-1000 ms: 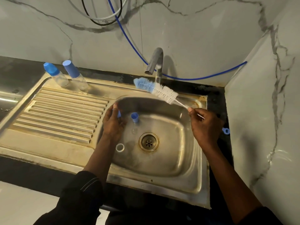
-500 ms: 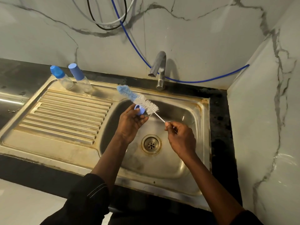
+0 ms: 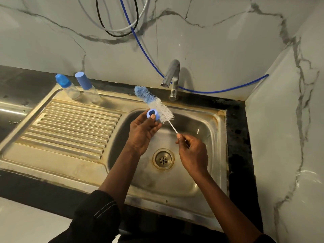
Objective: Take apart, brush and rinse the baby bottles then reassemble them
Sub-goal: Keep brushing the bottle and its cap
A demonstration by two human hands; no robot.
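Left hand (image 3: 142, 132) pinches blue ring (image 3: 153, 114) mid-frame over sink (image 3: 201, 172); right hand (image 3: 192, 151) grips brush (image 3: 156, 104) handle, bristles touching ring. Two bottles (image 3: 77, 88) upper left.

No text, label or number can be read anywhere

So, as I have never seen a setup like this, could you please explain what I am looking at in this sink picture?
There is no machine here: these are a person's two bare hands, filmed by one camera worn on the head, looking down. The left hand holds a small blue ring, likely a bottle part. The right hand pinches the thin handle of a bottle brush, whose bristles lie beside the ring. Below is a steel sink with a tap. Two capped bottles stand on the drainboard at the left.
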